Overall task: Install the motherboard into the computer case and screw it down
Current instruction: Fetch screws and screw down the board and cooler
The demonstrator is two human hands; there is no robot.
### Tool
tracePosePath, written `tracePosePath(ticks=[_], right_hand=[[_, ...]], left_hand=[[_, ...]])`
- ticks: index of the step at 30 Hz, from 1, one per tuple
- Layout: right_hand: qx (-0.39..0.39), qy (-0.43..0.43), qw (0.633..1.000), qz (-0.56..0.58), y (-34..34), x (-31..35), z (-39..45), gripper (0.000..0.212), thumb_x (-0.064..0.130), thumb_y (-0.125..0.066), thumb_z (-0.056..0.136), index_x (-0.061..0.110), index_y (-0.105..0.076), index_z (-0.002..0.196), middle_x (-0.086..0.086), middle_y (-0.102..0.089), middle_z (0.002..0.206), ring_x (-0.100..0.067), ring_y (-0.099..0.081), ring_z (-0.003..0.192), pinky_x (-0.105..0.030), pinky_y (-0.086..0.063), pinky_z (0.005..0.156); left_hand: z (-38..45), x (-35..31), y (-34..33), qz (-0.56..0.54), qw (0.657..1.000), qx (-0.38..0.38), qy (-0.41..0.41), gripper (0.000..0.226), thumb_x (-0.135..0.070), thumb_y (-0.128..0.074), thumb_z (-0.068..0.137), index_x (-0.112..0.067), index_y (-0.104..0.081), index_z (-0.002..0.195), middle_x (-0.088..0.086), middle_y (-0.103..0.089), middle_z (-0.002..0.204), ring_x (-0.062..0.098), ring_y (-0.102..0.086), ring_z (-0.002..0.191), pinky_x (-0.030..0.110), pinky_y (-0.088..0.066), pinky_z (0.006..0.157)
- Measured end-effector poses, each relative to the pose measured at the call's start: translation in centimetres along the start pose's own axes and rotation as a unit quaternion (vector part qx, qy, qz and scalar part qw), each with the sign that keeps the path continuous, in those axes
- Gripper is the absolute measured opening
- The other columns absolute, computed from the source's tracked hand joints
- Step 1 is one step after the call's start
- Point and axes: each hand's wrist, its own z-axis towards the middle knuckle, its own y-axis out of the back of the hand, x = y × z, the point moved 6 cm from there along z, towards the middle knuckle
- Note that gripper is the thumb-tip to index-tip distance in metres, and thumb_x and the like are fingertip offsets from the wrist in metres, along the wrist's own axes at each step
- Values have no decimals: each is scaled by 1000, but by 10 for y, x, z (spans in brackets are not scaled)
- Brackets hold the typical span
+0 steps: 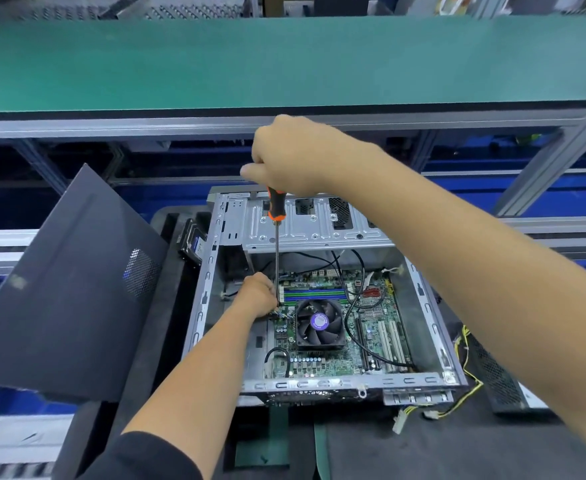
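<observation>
Above motherboard (336, 327), screwdriver (277, 216) upright

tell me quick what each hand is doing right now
Left hand: fingers curled at the screwdriver shaft near its tip on the motherboard, steadying it.
Right hand: closed round the screwdriver handle, holding it upright.

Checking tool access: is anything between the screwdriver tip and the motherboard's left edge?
Nothing visible blocks it. The orange-and-black-handled screwdriver drops straight to the green motherboard; the left hand hides the tip, and the black cooler fan sits beside it.
</observation>
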Motion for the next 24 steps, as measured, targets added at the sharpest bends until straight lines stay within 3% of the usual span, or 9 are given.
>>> tracePosePath(ticks=[3, 5, 8, 11, 13, 17, 19, 21, 24], right_hand=[[84, 11, 996, 5, -1, -4, -2, 31, 43, -45, 92, 14, -54, 87, -5, -57, 84, -28, -61, 70, -37, -48, 62], [133, 44, 989, 51, -1, -1, -7, 17, 24, -47, 89, 18, -51, 104, -1, -55, 100, -27, -61, 79, -39, -49, 68], [67, 68, 995, 42, 0, 3, -8, 5, 18, -50, 89, 18, -54, 91, 0, -55, 88, -22, -51, 79, -31, -38, 58], [8, -2, 1000, -19, 0, -4, -5, 40, 42, -46, 96, 17, -41, 65, -1, -41, 70, -25, -45, 66, -29, -27, 50], [40, -5, 999, -32, 0, -8, -7, 38, 46, -44, 96, 16, -46, 72, -1, -44, 76, -23, -48, 66, -30, -33, 54], [125, 73, 986, 79, 0, 0, -16, 14, 15, -49, 88, 22, -52, 100, 5, -52, 97, -16, -56, 79, -32, -44, 64], [76, 77, 991, 77, 1, 4, -14, 5, 19, -53, 90, 19, -55, 85, 8, -54, 81, -11, -52, 73, -27, -36, 57], [27, 38, 998, 35, -2, 5, -12, 31, 32, -50, 93, 14, -48, 67, 2, -47, 68, -21, -48, 68, -29, -30, 52], [47, 22, 999, -12, -2, 4, -10, 29, 35, -49, 92, 10, -54, 76, -5, -53, 79, -27, -53, 70, -31, -37, 54]], left_hand=[[0, 2, 0, -5, 1000, -8, 2, 35, 1, -65, 82, -13, -53, 53, 1, -55, 72, 15, -57, 74, 19, -50, 74], [1, 3, 0, -14, 1000, -14, 4, 36, 2, -66, 82, -13, -54, 52, -2, -54, 71, 14, -57, 75, 16, -45, 72], [3, 5, 0, -34, 999, -16, 7, 37, 3, -67, 80, -14, -53, 51, 1, -58, 82, 16, -62, 84, 17, -47, 74], [2, 6, -1, -46, 999, -20, 9, 34, 1, -68, 81, -14, -54, 53, 10, -64, 101, 22, -65, 93, 16, -45, 73], [3, 6, -1, -53, 998, -22, 7, 33, 1, -69, 80, -14, -53, 55, 11, -64, 106, 22, -64, 92, 16, -44, 73], [5, 8, -1, -44, 999, -13, 7, 33, 0, -71, 78, -15, -54, 53, 4, -60, 84, 12, -60, 75, 14, -42, 69], [6, 9, -2, -45, 999, -7, 11, 31, 0, -68, 78, -16, -54, 54, -1, -55, 70, 8, -50, 61, 15, -41, 67], [8, 10, -4, -49, 999, 4, 15, 28, -1, -70, 78, -15, -56, 58, -2, -55, 68, 11, -51, 66, 18, -42, 68], [9, 12, -5, -57, 998, 15, 21, 23, -2, -70, 80, -12, -58, 63, 3, -60, 76, 15, -55, 74, 19, -44, 69]])
